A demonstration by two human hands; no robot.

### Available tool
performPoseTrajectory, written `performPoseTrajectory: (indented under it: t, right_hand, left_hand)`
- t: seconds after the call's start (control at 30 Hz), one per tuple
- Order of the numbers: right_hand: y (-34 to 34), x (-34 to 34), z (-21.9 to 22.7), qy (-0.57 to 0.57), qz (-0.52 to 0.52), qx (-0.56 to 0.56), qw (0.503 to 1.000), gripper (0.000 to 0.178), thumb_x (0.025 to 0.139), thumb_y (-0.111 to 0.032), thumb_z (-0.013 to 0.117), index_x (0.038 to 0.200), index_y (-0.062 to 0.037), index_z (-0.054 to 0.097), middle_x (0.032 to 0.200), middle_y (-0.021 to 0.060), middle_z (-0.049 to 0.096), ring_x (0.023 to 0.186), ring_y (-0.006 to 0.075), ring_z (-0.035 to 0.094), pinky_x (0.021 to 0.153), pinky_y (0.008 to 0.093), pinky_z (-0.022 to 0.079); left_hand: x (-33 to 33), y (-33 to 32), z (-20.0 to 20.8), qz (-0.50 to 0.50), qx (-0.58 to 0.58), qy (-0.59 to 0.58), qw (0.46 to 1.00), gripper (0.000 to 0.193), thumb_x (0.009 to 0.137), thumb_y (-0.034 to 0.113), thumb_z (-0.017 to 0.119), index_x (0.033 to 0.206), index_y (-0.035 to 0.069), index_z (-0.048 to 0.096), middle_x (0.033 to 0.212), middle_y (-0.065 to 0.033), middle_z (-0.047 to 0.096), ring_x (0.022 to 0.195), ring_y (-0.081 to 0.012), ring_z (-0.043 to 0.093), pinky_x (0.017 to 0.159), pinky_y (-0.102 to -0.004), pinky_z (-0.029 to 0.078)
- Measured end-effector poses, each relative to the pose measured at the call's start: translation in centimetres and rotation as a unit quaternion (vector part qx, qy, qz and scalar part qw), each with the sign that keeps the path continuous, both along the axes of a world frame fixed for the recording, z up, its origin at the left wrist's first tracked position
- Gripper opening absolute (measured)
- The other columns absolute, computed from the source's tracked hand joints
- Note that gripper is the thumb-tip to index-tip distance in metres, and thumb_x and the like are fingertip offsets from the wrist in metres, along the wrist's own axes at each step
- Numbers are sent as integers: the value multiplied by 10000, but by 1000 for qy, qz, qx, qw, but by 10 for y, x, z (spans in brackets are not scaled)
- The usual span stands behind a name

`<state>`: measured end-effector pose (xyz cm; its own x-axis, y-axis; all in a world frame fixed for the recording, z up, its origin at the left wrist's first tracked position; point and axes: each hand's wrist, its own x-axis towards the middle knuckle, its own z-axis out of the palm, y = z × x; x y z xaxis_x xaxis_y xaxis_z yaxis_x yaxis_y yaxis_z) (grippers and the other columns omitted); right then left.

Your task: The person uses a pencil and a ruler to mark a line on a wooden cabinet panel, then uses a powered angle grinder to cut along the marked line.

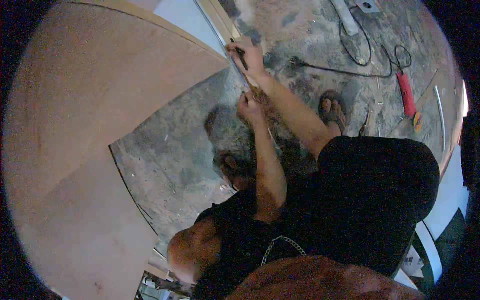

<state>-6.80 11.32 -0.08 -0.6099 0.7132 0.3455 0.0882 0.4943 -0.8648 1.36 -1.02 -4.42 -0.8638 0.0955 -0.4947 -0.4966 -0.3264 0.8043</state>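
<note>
Hands: two, both bare. Right hand (251,56): fingers closed around one dark pen (241,56), which lies over the long metal strip (215,30). Left hand (250,108): fingers curled together at the strip's near end; cannot tell exactly what they pinch. Strip: one under the hands, running from the upper edge of view down to the left hand, beside a pale board (185,20).

Large wooden sheet (90,100): one, filling the left side, its corner close to the strip. Sandalled feet: two, one (331,107) right of the forearms, one (232,169) left of them, in shadow.

Floor (170,155), right side: one red power tool (406,94) with one yellow-orange disc (418,122) at its end; one black plug (296,62) on a black cord (345,71); one white tube (345,17); one curved metal bar (440,115).

Markings: disc bears dark marks, too small to read.
</note>
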Motion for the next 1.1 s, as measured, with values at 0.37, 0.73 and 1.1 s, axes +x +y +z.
performPoseTrajectory:
  t: [0.37, 0.73, 1.1]
  right_hand:
    - [-1, 7, 4, -50, 14, -49, 997, 176, 828, -162, 671, 985, -85, 691, 898, 109, 705, 771, 262, 679, 698, 331, 518]
    - [-10, 6, 21, -71, 26, -149, 986, 208, 852, -201, 674, 1006, -62, 688, 899, 85, 717, 807, 210, 681, 739, 308, 519]
    - [21, -7, 41, -141, 19, -94, 985, 320, 919, -379, 606, 880, -85, 726, 679, 113, 638, 593, 213, 608, 601, 365, 476]
  left_hand:
    - [8, -2, 36, -63, -152, 45, 985, 349, 969, 300, 576, 767, 21, 633, 649, -4, 576, 585, -104, 481, 549, -289, 389]
    - [8, 0, 44, -6, -15, 7, 1000, 320, 960, 226, 587, 701, 39, 588, 665, -12, 575, 578, -104, 486, 536, -274, 399]
    - [5, -6, 6, -37, -87, 17, 995, 230, 952, 194, 577, 867, 17, 697, 769, -50, 672, 672, -107, 563, 582, -261, 437]
